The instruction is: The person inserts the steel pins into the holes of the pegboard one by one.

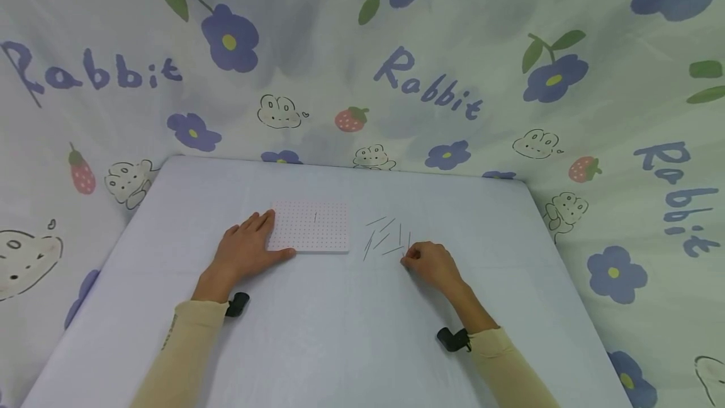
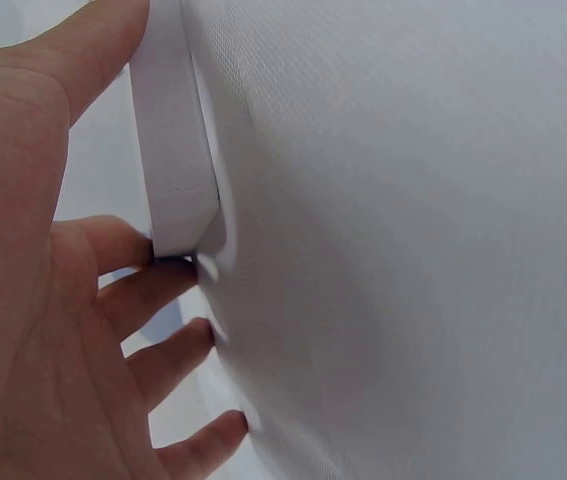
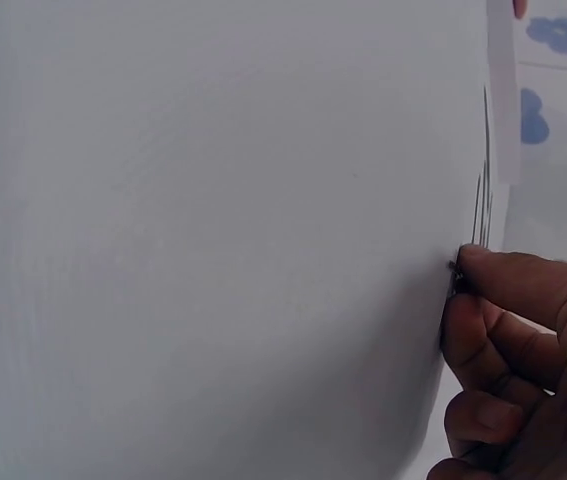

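A white board with a grid of small holes lies on the table, and one thin dark needle shows on it. My left hand rests at its near left corner, thumb along the front edge and fingers spread, fairly straight, by the left side. In the left wrist view the thumb and index finger touch the board. To the board's right, several needles lie scattered. My right hand is at their near right end, thumb and forefinger pinching a needle mostly hidden by the fingertips.
A white cloth covers the table. Behind it and at both sides hangs a printed curtain with flowers, rabbits and strawberries. A small black camera is worn at each wrist.
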`<state>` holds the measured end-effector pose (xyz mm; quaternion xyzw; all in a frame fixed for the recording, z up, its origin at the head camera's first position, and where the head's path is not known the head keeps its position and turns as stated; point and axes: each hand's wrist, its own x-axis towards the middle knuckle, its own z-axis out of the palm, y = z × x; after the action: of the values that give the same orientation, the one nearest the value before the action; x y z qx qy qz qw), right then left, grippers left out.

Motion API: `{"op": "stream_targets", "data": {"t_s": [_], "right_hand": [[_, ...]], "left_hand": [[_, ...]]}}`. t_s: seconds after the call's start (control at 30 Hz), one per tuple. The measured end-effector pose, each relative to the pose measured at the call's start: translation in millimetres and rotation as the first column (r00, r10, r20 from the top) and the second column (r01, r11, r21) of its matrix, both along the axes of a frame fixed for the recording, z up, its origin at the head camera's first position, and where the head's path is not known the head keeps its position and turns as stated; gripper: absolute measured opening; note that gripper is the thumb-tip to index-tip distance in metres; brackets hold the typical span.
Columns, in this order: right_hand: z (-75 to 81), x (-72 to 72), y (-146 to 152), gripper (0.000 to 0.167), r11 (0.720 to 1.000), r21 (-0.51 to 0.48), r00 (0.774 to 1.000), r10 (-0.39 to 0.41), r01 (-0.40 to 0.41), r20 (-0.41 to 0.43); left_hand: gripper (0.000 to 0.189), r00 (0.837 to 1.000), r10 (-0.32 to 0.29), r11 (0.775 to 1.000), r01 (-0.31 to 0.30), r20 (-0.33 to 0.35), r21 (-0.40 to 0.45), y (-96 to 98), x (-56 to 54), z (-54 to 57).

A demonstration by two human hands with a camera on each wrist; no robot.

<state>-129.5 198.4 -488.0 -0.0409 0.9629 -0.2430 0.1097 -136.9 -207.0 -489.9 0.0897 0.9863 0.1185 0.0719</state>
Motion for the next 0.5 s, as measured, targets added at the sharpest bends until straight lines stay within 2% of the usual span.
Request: {"op": "stream_targets", "data": {"t_s": [0.17,0.5], "right_hand": [[0.1,-1.4,-0.7,0.018,1.000,0.016,1.000,-0.008,0.008,0.021],[4.4,0.9,-4.4,0.014,0.999,0.031,1.000,0.007,-0.007,0.006]], "left_hand": [[0.111,1.000,0.002,1.000,-0.002,-0.003,0.006,0.3,0.4,0.2],[0.111,1.000,0.005,1.000,-0.005,0.000,0.012,0.8,0.5,0.7]]}}
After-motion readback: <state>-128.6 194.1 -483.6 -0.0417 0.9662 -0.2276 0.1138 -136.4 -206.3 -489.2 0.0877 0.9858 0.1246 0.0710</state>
